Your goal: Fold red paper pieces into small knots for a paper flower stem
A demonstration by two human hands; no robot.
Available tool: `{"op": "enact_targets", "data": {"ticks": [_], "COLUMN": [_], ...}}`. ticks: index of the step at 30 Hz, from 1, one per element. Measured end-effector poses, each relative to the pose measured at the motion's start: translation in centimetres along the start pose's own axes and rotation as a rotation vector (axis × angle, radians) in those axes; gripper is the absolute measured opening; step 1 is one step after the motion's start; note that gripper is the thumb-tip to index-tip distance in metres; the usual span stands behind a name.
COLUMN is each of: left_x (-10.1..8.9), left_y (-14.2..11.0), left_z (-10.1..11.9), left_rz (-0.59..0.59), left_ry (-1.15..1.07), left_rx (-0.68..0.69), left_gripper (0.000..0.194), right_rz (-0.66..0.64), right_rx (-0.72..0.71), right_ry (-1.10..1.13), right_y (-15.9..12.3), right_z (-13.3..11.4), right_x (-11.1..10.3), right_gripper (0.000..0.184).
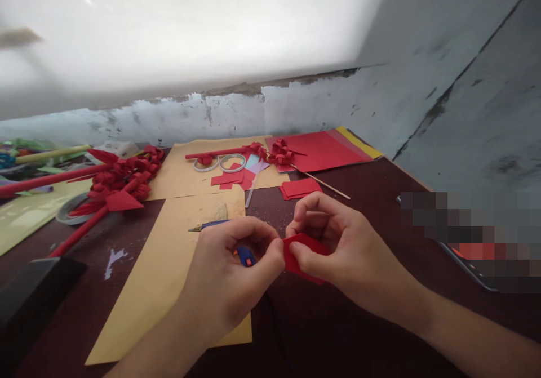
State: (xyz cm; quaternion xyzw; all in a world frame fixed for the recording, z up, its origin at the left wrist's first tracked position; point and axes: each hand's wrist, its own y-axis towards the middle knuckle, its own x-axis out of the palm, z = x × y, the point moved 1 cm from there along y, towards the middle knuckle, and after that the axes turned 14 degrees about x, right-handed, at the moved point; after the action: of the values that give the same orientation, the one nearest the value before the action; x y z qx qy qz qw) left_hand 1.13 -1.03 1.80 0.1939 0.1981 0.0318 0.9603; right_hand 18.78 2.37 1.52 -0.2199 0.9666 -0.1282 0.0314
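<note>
Red paper piece: pinched at its left edge by the left hand and held from the right by the right hand, lifted just above the tabletop near its front edge.
Left hand: thumb and forefinger clenched on the paper, with a blue-handled tool lying under the palm.
Right hand: fingers curled over the paper's top, thumb beneath.
Tan sheets: spread under and left of the hands.
Red squares: small stack just beyond the right hand.
Tape rings: two, side by side toward the far edge.
Paper flowers: red cluster on stems at the left side.
Coloured sheets: stacked at the far right corner.
Containers: none could be made out.
</note>
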Motion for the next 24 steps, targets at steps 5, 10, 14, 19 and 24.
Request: {"op": "enact_targets", "data": {"ticks": [5,10,14,19,24], "left_x": [0.05,0.12,0.12,-0.07,-0.55], "left_y": [0.02,-0.1,0.12,0.47,0.61], "left_z": [-0.2,0.02,0.04,-0.25,-0.33], "left_rz": [-0.047,-0.017,-0.094,-0.211,-0.208], "left_ry": [0.015,0.039,0.04,0.043,0.013], "left_rx": [0.03,0.027,0.039,0.058,0.027], "left_gripper": [0.012,0.012,0.011,0.011,0.015], "right_rz": [-0.042,-0.054,-0.078,-0.077,-0.033], "right_rx": [0.001,0.004,0.037,0.06,0.001], "right_ry": [-0.055,-0.043,-0.065,-0.11,-0.124], "right_y": [0.18,0.2,0.17,0.15,0.24], "right_z": [0.14,0.15,0.19,0.07,-0.08], "right_x": [-0.13,-0.14,-0.07,0.1,-0.17], "right_gripper": [0.034,0.034,0.038,0.034,0.035]}}
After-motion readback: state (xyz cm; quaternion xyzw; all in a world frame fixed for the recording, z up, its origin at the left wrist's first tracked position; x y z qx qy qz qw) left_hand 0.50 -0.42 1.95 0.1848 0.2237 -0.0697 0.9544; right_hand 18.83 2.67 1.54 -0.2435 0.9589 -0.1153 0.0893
